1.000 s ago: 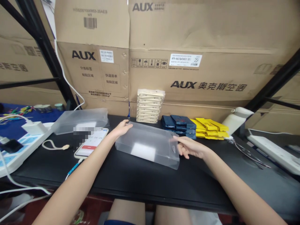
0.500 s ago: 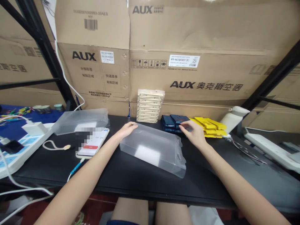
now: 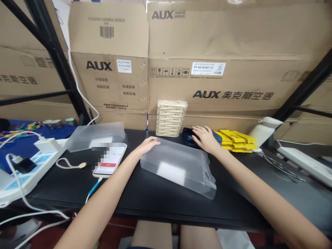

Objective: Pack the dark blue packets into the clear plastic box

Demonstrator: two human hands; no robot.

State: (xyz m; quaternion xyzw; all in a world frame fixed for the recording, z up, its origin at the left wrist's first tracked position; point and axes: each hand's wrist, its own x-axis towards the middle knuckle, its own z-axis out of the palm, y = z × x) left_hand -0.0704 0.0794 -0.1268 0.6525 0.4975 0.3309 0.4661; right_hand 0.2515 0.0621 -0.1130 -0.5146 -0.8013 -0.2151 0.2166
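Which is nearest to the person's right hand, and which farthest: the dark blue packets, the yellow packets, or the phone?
1. Dark blue packets: under the right hand.
2. Yellow packets: just to its right.
3. Phone: far left, past the clear box.

Bare black table (image 3: 160, 200) in front; packet stacks (image 3: 171, 118) (cardboard boxes (image 3: 223, 62) behind) blocking the rear

On the table (image 3: 160, 197) the plastic box (image 3: 178, 166) lies in the middle, the phone (image 3: 110, 160) to its left, the packet stacks (image 3: 171, 117) behind it.
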